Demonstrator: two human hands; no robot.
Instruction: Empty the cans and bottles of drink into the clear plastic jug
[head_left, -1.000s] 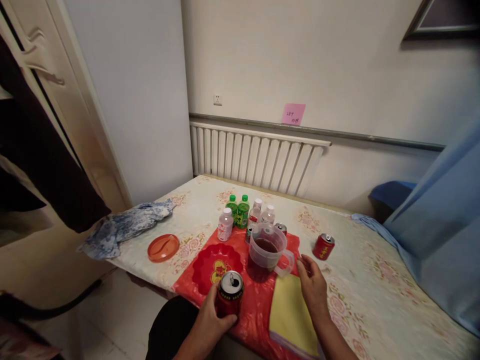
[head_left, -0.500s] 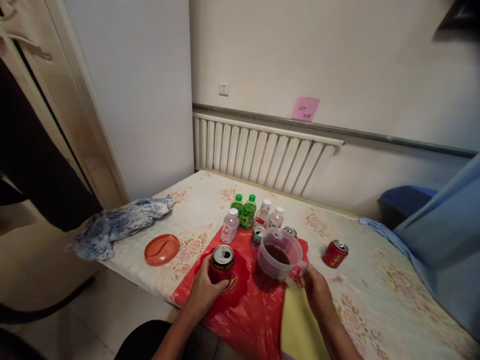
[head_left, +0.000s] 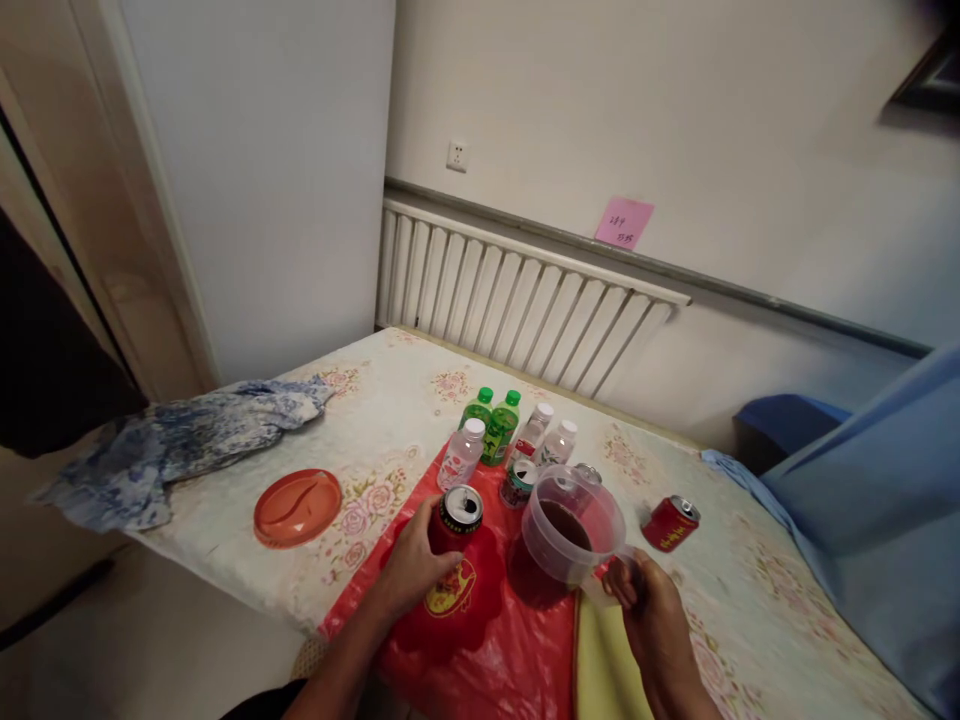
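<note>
My left hand (head_left: 414, 562) is wrapped round a dark red drink can (head_left: 459, 520), whose top is opened. Below the can lies a red scalloped plate (head_left: 480, 615) with a yellow print. With its fingers closed on the handle, my right hand (head_left: 649, 605) holds a clear plastic measuring jug (head_left: 574, 530) that has brown liquid in it. Just behind the jug stand a small opened can (head_left: 517, 483) and a clear white-capped bottle (head_left: 556, 448). Another white-capped bottle (head_left: 460, 455) is behind the can in my left hand.
A red plastic sheet (head_left: 525, 660) covers part of the flowered tablecloth (head_left: 390, 400). Two green bottles (head_left: 501, 428) stand at the back. To the right is a red can (head_left: 671, 523); to the left, an orange lid (head_left: 298, 508) and a blue patterned cloth (head_left: 202, 440).
The view has shifted and tilted a little. The left hand's can and the right hand's jug are both still held, the jug slightly farther right in view.
</note>
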